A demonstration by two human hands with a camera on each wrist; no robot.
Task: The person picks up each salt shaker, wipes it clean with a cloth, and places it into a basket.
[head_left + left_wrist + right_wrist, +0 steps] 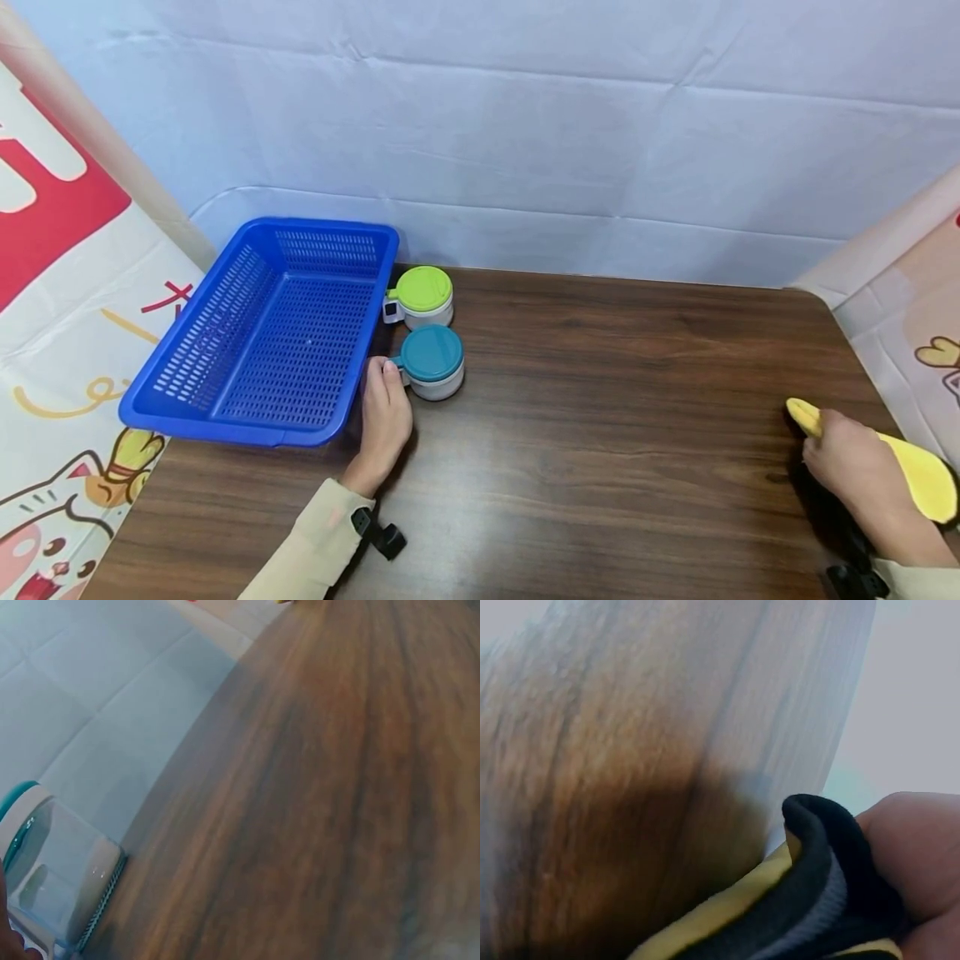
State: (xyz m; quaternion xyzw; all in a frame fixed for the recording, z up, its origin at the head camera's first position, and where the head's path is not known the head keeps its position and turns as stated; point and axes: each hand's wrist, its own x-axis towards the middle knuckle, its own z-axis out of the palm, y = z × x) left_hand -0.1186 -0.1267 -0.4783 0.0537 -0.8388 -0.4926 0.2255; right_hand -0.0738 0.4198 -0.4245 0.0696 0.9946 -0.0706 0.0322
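Observation:
My left hand [386,417] holds the side handle of a seasoning jar with a teal lid [432,353], upright on the table. In the left wrist view, this jar's clear body [56,874] shows at the lower left, with fingertips at the edge. Right behind it stands a similar jar with a lime-green lid [423,290]. Far to the right, my right hand [858,462] grips a flat, soft yellow piece with black edging [926,479]. Up close in the right wrist view, its black edge [817,847] is bent and creased; its kind is unclear.
A blue perforated plastic basket [258,433] lies left of the jars, its right side close to their handles. The brown wooden table [600,433] spans between both hands. Pale cloth [525,150] hangs behind the table, and printed cloths border both sides.

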